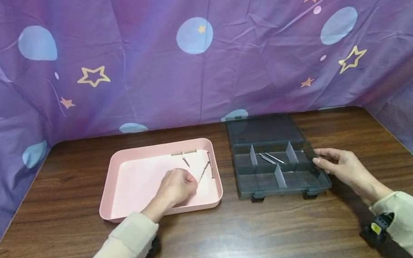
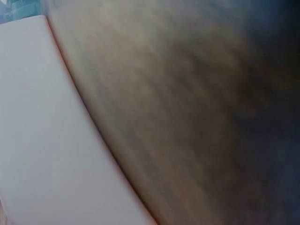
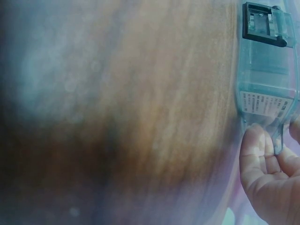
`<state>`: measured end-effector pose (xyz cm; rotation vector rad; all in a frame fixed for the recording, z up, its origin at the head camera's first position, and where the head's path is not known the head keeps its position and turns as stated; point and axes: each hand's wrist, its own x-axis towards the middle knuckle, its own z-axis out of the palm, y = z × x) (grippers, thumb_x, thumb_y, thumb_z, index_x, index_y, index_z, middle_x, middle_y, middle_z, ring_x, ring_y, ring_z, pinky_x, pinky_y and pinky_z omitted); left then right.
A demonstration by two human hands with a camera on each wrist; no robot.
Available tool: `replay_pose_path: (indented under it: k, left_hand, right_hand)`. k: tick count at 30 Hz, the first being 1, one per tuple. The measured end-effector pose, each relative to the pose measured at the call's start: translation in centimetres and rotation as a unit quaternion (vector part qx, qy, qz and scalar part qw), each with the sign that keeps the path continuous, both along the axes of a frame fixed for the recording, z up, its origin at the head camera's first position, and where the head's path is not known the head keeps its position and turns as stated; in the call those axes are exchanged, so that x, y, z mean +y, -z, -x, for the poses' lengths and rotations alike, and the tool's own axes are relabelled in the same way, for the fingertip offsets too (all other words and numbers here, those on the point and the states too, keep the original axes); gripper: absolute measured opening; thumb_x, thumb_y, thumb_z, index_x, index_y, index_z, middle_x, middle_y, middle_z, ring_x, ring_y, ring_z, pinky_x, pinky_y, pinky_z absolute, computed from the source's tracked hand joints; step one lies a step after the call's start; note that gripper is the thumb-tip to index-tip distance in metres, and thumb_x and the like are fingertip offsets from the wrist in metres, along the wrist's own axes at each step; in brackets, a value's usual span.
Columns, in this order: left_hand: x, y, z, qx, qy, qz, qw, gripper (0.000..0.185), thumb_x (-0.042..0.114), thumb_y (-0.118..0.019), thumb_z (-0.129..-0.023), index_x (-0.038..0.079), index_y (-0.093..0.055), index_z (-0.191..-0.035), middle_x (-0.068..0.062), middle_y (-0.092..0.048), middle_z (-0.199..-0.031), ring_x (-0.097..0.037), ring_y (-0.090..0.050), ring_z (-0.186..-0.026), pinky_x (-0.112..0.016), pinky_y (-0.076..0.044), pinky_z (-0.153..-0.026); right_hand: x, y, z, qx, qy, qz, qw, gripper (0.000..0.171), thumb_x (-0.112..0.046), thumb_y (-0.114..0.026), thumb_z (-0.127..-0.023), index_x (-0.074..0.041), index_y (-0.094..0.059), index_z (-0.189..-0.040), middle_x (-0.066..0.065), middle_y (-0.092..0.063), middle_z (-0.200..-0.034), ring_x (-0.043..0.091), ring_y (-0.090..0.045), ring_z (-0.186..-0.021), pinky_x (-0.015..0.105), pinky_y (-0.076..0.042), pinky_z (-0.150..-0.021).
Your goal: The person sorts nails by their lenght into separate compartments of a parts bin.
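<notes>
My left hand [image 1: 177, 186] reaches into the pink tray [image 1: 111, 189]; its curled fingertips pinch the near end of a thin metal nail [image 1: 204, 171] that slants up toward the tray's right wall. More nails lie along the right and far walls, and a short one [image 1: 186, 162] rests on the floor. On the right, my right hand [image 1: 339, 165] grips the right side of a clear dark plastic organizer box [image 1: 259, 182], whose lid [image 1: 265, 130] is laid back. Several silver nails [image 1: 271, 159] lie in its far middle compartment. The left wrist view hides the left fingers.
Both containers stand on a dark wood table [image 1: 219, 246], the tray left of the box. Two black latches [image 1: 257, 197] stick out at the box's front. A purple curtain [image 1: 151, 97] with stars hangs behind and beside the table.
</notes>
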<state>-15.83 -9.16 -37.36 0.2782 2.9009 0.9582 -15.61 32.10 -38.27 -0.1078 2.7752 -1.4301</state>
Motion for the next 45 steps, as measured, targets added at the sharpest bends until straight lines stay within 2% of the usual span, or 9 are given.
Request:
replay_pose_path:
  k: [5,10,18,22,26,34,37,42,45]
  left_hand:
    - [-0.2,0.0,0.1,-0.029,-0.018,-0.051,0.9981,0.01,0.006,-0.062,-0.073,0.009,-0.072,-0.073,0.002,-0.067,-0.065,-0.01,-0.056,-0.063,-0.025,-0.046,-0.066]
    - [-0.1,0.1,0.2,-0.07,-0.033,-0.132,0.9882,0.006,0.004,-0.064,-0.078,0.005,-0.07,-0.077,-0.001,-0.067,-0.063,-0.006,-0.056,-0.054,-0.019,-0.045,-0.058]
    - [1.1,-0.8,0.8,-0.055,-0.054,-0.21,0.9747,0.008,0.002,-0.064,-0.076,0.002,-0.069,-0.083,-0.006,-0.07,-0.073,-0.005,-0.058,-0.059,-0.02,-0.05,-0.062]
    - [2.7,-1.6,1.1,-0.054,-0.045,-0.255,0.9643,0.009,0.003,-0.066,-0.078,-0.001,-0.069,-0.087,-0.011,-0.071,-0.077,-0.007,-0.063,-0.059,-0.022,-0.054,-0.061]
    - [5.0,-2.1,1.5,-0.054,-0.024,-0.271,0.9608,0.01,0.004,-0.066,-0.079,0.001,-0.069,-0.088,-0.01,-0.072,-0.078,-0.012,-0.067,-0.064,-0.021,-0.053,-0.062]
    - [9.8,-2.5,2.2,-0.085,0.01,-0.347,0.9339,0.011,-0.001,-0.064,-0.082,-0.005,-0.067,-0.092,-0.02,-0.071,-0.088,-0.006,-0.063,-0.063,-0.022,-0.055,-0.065]
    - [11.0,-2.5,2.5,-0.078,0.014,-0.343,0.9358,0.012,0.0,-0.065,-0.081,-0.005,-0.068,-0.091,-0.018,-0.072,-0.086,-0.005,-0.063,-0.062,-0.02,-0.054,-0.063]
    - [12.3,-2.3,2.9,-0.043,0.008,-0.283,0.958,0.01,0.005,-0.068,-0.078,0.005,-0.072,-0.087,-0.007,-0.073,-0.08,-0.006,-0.066,-0.063,-0.014,-0.047,-0.056]
    - [12.8,-2.1,3.1,-0.03,0.011,-0.263,0.9643,0.012,0.005,-0.068,-0.076,0.008,-0.073,-0.086,-0.005,-0.074,-0.079,-0.005,-0.066,-0.063,-0.013,-0.045,-0.056]
  right_hand:
    - [0.1,0.1,0.0,-0.001,0.0,-0.001,1.0,0.049,-0.021,-0.056,-0.095,0.014,-0.046,-0.128,-0.024,-0.057,-0.086,-0.009,-0.053,-0.078,0.017,-0.048,-0.065]
    - [0.1,-0.1,-0.1,0.004,-0.002,-0.001,1.0,0.048,-0.021,-0.056,-0.095,0.014,-0.046,-0.127,-0.022,-0.058,-0.086,-0.008,-0.053,-0.078,0.017,-0.048,-0.065]
    - [0.3,-0.3,-0.1,0.009,-0.003,-0.003,1.0,0.048,-0.021,-0.056,-0.095,0.014,-0.047,-0.127,-0.022,-0.058,-0.087,-0.008,-0.053,-0.077,0.017,-0.048,-0.064]
    - [0.4,-0.3,-0.1,0.01,-0.002,0.0,1.0,0.048,-0.02,-0.056,-0.095,0.014,-0.046,-0.127,-0.024,-0.057,-0.086,-0.009,-0.053,-0.077,0.017,-0.048,-0.064]
    - [0.5,-0.1,-0.1,0.007,0.003,-0.001,1.0,0.048,-0.02,-0.056,-0.095,0.014,-0.046,-0.128,-0.025,-0.057,-0.084,-0.009,-0.053,-0.077,0.017,-0.048,-0.063]
    - [0.3,-0.1,-0.3,-0.004,0.005,-0.007,1.0,0.05,-0.022,-0.056,-0.095,0.014,-0.046,-0.128,-0.02,-0.059,-0.09,-0.009,-0.053,-0.079,0.016,-0.049,-0.066]
    - [0.2,-0.2,-0.3,-0.005,0.008,-0.016,1.0,0.052,-0.025,-0.056,-0.095,0.013,-0.046,-0.129,-0.011,-0.062,-0.097,-0.01,-0.053,-0.08,0.016,-0.049,-0.066]
    - [0.1,-0.3,-0.2,-0.006,0.006,-0.026,1.0,0.053,-0.027,-0.056,-0.095,0.012,-0.046,-0.13,0.0,-0.063,-0.103,-0.009,-0.054,-0.079,0.018,-0.05,-0.066]
    - [0.1,-0.3,-0.2,-0.008,0.005,-0.021,1.0,0.053,-0.027,-0.055,-0.095,0.011,-0.046,-0.13,-0.002,-0.063,-0.101,-0.009,-0.055,-0.08,0.018,-0.05,-0.067]
